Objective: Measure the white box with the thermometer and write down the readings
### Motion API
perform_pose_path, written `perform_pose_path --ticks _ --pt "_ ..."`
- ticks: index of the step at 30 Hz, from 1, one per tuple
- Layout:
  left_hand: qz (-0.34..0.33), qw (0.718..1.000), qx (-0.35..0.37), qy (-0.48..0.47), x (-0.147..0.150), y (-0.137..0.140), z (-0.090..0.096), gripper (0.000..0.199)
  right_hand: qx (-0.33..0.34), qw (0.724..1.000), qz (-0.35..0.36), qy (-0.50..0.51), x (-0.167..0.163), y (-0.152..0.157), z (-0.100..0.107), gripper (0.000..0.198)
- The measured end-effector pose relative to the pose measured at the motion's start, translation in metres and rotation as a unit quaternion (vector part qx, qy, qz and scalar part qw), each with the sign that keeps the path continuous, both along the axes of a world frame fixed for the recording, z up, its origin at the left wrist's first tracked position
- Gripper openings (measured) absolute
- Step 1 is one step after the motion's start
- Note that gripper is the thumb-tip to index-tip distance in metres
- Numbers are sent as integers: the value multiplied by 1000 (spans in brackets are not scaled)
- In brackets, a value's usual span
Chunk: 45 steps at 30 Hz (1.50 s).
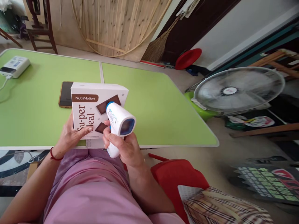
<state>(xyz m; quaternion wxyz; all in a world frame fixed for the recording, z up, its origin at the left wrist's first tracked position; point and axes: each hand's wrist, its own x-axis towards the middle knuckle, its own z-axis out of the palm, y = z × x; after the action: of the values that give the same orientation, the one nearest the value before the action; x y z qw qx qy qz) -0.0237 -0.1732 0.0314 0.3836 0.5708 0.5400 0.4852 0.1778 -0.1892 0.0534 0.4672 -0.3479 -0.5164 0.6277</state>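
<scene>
My left hand grips the lower left edge of a white box, its thumb lying across the front. Brown lettering and pictures of brown bars cover the box, which is held upright at the near edge of the table. In my right hand is a white and blue infrared thermometer, the fingers wrapped round its handle. Its blue-ringed front points at the box, close to the face; whether they touch I cannot tell. The dark display faces me. Behind the box lies a phone, partly hidden.
The green table spans the view. On its left sits a white power bank with a cable. To the right stand a large fan and a red chair. A round wooden board leans on the far wall.
</scene>
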Motion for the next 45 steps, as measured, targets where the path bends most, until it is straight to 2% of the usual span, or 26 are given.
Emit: perform_pose_path --ticks 10,19,26,29,31,33,34,35,37,41,43,45 --pt "-1 1000 0 2 0 0 1 52 26 995 -52 -77 -4 3 -2 21" --pt "-4 1000 6 -4 1 -1 4 49 32 996 -46 -66 -5 3 -1 20" --pt "-20 999 -16 -35 -1 0 5 59 30 997 -40 -58 -10 1 -1 19" --pt "-55 997 -41 -45 -7 1 9 64 55 996 -37 -65 -2 -2 1 22" --pt "-70 996 -49 -2 -13 1 12 70 99 991 -66 -66 13 2 4 26" --pt "-81 994 -53 57 -18 -1 15 71 159 975 -133 -82 34 17 8 26" --pt "-88 991 -51 81 -21 -2 16 70 195 957 -183 -112 46 30 10 25" --pt "-92 990 -45 99 -22 -3 16 69 216 934 -234 -161 58 46 10 25" --pt "-98 987 -24 123 -25 -5 16 65 230 892 -253 -295 78 83 8 27" --pt "-106 983 5 149 -27 -8 14 56 196 809 -141 -535 97 150 -8 44" --pt "-113 981 6 159 -27 -9 13 54 192 770 -80 -603 97 168 -17 52" --pt "-120 978 1 173 -28 -11 13 53 191 750 -37 -632 96 175 -23 53"
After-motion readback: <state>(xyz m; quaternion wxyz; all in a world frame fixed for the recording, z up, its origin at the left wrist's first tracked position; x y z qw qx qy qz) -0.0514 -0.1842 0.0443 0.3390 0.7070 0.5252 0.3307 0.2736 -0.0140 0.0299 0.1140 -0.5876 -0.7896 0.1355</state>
